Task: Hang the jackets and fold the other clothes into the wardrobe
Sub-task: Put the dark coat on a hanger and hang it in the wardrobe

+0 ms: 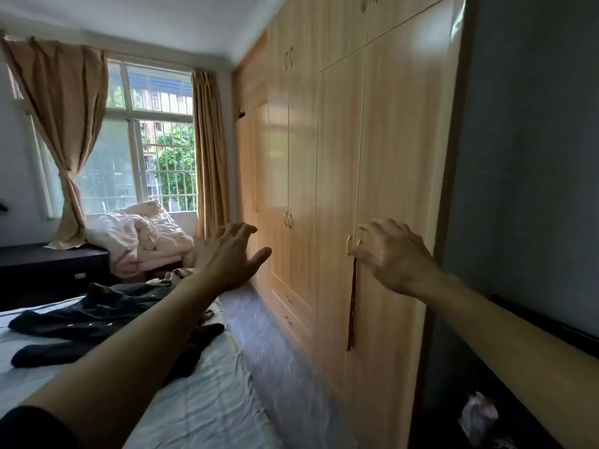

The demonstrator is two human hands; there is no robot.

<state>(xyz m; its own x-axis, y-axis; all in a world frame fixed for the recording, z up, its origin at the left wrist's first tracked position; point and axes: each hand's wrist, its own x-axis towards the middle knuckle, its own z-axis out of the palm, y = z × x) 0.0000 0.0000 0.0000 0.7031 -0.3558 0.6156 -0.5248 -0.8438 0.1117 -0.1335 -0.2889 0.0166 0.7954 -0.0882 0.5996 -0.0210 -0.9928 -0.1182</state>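
Note:
The wooden wardrobe (398,150) runs along the right wall with all its doors closed. My right hand (393,256) is at the brass handles (348,245) of the nearest pair of doors, its fingers and thumb curled round the right door's handle. A red tassel (352,306) hangs below those handles. My left hand (231,257) is in the air left of that pair, fingers spread and holding nothing. Dark clothes (94,319) lie spread on the bed (201,403) at lower left.
A crumpled pale quilt (142,236) is heaped at the far end of the bed under the window (152,157). A dark dresser (48,270) stands at left. A narrow floor strip (275,367) separates bed and wardrobe. A dark shelf (486,416) sits at lower right.

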